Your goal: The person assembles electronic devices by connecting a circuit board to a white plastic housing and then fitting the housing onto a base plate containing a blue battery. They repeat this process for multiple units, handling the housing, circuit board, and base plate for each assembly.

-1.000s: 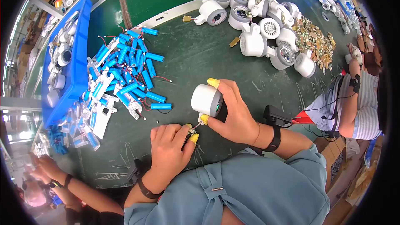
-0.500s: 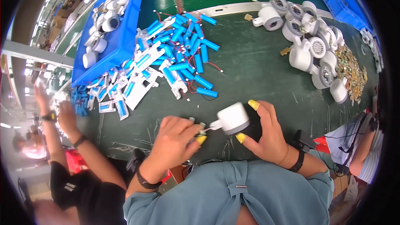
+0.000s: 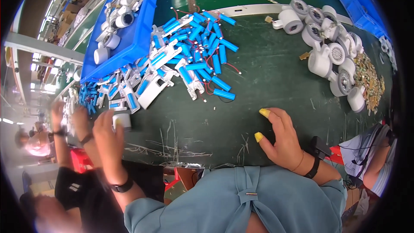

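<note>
My left hand (image 3: 110, 140) is at the left of the dark green table, with a white cylindrical housing (image 3: 123, 121) with a grey rim at its thumb. It is blurred by motion, but its fingers look closed on the housing. A yellow cover shows on its thumb tip. Toward the right, my right hand (image 3: 282, 144) hovers low over the tabletop (image 3: 241, 116), its thumb and forefinger apart and nothing between them. Yellow covers sit on those two fingertips.
Blue battery cells (image 3: 202, 56) with red wires and white plastic parts (image 3: 151, 92) lie beyond my left hand. A blue bin (image 3: 142, 39) holds white housings. Far right are more white housings (image 3: 320, 62) and small circuit boards (image 3: 368, 80). A co-worker's arms (image 3: 82, 125) reach in at left.
My left hand has swung left with the white housing, which was between both hands before. My right hand stays nearly in place, still open. The view has shifted slightly.
</note>
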Demonstrator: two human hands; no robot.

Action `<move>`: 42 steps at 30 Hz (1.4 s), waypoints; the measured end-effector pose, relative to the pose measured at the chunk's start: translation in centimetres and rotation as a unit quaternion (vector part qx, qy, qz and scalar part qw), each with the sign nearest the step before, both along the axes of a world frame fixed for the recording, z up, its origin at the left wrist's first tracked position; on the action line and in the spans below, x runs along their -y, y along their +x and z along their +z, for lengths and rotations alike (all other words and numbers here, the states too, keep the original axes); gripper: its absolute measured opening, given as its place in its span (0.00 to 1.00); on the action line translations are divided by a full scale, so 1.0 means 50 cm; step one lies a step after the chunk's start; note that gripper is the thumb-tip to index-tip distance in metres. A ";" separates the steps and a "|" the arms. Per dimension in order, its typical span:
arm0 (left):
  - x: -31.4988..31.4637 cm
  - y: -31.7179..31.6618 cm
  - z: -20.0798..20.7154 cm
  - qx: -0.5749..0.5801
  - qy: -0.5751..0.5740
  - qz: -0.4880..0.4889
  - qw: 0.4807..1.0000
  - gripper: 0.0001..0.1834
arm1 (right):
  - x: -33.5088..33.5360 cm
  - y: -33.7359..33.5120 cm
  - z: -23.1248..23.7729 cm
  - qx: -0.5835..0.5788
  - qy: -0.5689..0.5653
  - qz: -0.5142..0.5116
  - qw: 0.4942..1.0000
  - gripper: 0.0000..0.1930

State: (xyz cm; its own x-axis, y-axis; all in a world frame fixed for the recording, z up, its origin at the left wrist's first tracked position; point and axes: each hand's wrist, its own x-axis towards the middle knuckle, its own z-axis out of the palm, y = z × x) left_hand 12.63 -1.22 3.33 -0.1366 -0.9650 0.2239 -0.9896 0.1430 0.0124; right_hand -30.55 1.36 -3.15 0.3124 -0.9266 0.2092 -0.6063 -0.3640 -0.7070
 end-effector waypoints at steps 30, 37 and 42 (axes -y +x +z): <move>0.014 -0.263 -0.074 -0.216 0.123 -0.160 0.955 0.17 | 0.301 -0.150 -0.021 -0.528 -0.236 -0.105 0.809 0.04; 0.013 -0.286 -0.086 -0.274 0.111 -0.145 0.944 0.15 | 0.273 -0.133 0.014 -0.295 -0.281 -0.065 0.911 0.11; 0.036 -0.341 -0.099 -0.212 0.051 -0.183 0.959 0.15 | 0.202 -0.065 0.027 -0.056 -0.147 -0.092 0.983 0.12</move>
State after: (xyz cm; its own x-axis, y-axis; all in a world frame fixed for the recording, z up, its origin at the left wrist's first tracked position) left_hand -4.43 -3.02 -1.62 -0.3877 -0.8897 0.2412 -0.7760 0.4563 0.4355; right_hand -33.79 -8.75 -1.79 0.1809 -0.8745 0.4500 -0.7489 -0.4191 -0.5133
